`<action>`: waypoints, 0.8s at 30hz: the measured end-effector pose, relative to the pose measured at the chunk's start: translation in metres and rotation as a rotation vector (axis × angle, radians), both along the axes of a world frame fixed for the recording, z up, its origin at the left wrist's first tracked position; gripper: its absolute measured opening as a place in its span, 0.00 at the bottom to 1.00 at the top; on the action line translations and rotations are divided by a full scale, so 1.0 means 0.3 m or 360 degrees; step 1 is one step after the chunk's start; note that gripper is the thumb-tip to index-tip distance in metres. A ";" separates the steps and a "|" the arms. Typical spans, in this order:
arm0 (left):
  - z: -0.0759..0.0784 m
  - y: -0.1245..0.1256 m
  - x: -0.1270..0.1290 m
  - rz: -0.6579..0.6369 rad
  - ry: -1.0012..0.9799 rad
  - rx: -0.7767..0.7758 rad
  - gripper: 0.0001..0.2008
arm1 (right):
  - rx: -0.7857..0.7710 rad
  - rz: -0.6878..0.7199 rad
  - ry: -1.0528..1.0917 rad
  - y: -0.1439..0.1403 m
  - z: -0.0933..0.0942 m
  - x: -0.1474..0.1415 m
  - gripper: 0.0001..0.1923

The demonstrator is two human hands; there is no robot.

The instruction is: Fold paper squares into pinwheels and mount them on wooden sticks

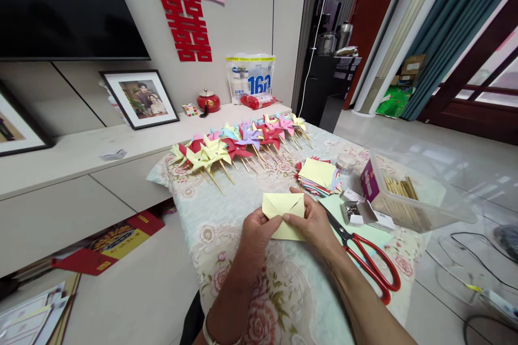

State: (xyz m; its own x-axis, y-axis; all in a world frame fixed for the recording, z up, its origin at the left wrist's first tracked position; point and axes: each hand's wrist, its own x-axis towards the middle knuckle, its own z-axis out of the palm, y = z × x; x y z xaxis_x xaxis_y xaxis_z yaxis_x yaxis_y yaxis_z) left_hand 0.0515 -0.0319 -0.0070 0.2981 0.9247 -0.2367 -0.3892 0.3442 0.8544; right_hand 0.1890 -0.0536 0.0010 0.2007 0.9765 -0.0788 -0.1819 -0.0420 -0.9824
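Right now, in the head view, both hands meet over a pale yellow paper square (283, 214) held just above the floral tablecloth (226, 237). The left hand (259, 234) pinches the sheet's lower left part, thumb on top and fingers beneath, closed on the paper. The right hand (313, 222) is also clamped on it, its thumb pressing the middle of the sheet from the right, where two corners have been folded inward so that their edges form a shallow V near the top. That grip looks chosen to keep the folded flaps from springing open while the sheet is held flat and square to the eye.

Just beyond the paper, near the right hand, lies a fanned stack of coloured paper squares (319, 177), yellow on top, within easy reach. Beside the right forearm rest red-handled scissors (366, 259), blades pointing toward the hands, lying on a light green sheet (335, 206). A small open box of metal pins (351, 211) and a round clear-lidded jar (346, 163) sit to the right of the stack, and a clear plastic tub holding wooden sticks (404, 194) stands at the table's right edge.

Farther back, a row of finished paper pinwheels on sticks (238, 145) is laid out across the cloth, heads overlapping, well apart from the hands. Behind them a low cabinet carries a framed photograph (140, 98) and a red teapot (208, 101).
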 end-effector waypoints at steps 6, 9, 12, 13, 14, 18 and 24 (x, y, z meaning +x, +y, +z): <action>0.015 -0.006 0.003 0.0029 0.0032 0.0016 0.22 | -0.0045 0.0009 -0.0029 -0.004 0.010 -0.004 0.41; 0.018 -0.008 0.000 0.0058 0.0082 0.0003 0.21 | -0.0043 0.0060 -0.0025 -0.008 0.014 0.000 0.39; 0.018 -0.004 -0.008 0.0102 0.0045 -0.0053 0.21 | 0.0050 -0.0021 -0.0036 -0.009 0.017 0.012 0.34; 0.017 -0.002 -0.012 0.0110 0.0022 -0.0061 0.21 | 0.0106 -0.0097 -0.0069 -0.010 0.017 0.017 0.32; 0.017 0.000 -0.016 0.0113 -0.0001 -0.0060 0.21 | 0.0165 -0.0176 -0.0122 -0.011 0.017 0.023 0.29; 0.015 0.006 -0.031 0.0113 -0.0047 -0.0020 0.20 | 0.0418 -0.0190 -0.0470 -0.020 0.013 0.041 0.11; 0.002 0.018 -0.041 0.0269 -0.0089 -0.0046 0.21 | 0.0737 -0.0255 -0.0877 -0.032 0.016 0.054 0.13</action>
